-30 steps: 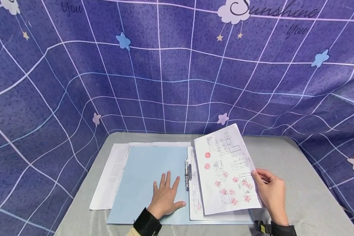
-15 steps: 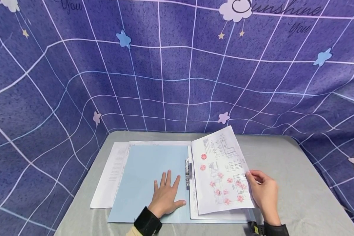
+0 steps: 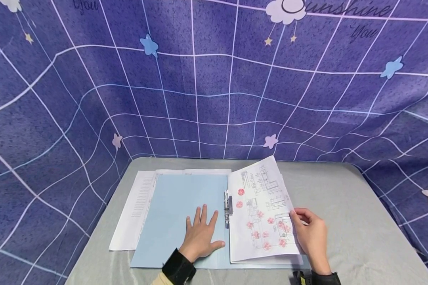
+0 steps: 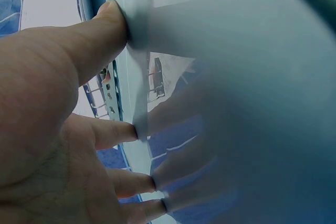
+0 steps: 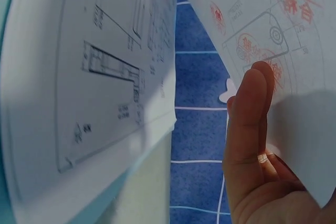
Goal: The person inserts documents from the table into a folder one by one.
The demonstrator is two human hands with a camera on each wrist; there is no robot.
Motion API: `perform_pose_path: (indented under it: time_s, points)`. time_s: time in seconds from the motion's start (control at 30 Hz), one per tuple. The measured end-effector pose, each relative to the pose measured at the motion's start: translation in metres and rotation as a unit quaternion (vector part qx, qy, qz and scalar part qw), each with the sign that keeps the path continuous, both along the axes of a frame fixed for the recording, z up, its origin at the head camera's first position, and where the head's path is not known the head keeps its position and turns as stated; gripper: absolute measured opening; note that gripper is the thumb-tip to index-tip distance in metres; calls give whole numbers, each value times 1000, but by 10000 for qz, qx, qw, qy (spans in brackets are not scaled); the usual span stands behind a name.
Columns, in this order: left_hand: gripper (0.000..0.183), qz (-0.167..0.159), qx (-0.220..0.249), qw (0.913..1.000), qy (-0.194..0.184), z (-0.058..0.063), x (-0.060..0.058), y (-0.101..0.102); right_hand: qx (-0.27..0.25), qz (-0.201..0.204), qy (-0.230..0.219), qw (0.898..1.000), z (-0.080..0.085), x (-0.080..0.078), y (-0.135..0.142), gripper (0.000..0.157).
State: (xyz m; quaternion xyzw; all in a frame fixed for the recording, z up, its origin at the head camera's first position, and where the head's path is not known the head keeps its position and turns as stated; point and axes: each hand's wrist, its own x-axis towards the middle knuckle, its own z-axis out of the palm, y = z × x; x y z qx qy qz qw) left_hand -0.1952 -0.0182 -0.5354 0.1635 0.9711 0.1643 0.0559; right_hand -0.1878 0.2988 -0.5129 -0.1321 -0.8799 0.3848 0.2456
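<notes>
A light blue binder (image 3: 185, 206) lies spread on the table, its metal clip (image 3: 227, 209) along the spine. My left hand (image 3: 199, 240) rests with fingers spread on the bare inside of the left cover; in the left wrist view its fingertips (image 4: 143, 182) meet the glossy blue surface. With thumb and fingers my right hand (image 3: 311, 233) pinches the right edge of a printed sheet (image 3: 253, 209) with line drawings and red stamps. The sheet slants over the right side of the binder. Below it, the right wrist view shows another drawing page (image 5: 105, 98), with a gap between the two.
White printed papers (image 3: 132, 213) stick out from under the binder's left cover. The binder lies on a grey cloth-covered table (image 3: 353, 221). A purple curtain (image 3: 214, 79) with grid lines and stars rises behind and beside it.
My right hand has moved left with the pinched sheet, bringing its left edge up to the clip and over the pages below. The left hand has stayed in place.
</notes>
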Motion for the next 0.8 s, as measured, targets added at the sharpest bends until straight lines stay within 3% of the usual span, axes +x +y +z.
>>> perform_pose_path:
  time_s: [0.8]
  points:
    - [93, -35, 29, 10000, 53, 1, 1, 0, 5, 57, -322, 9995, -4, 4, -2, 10]
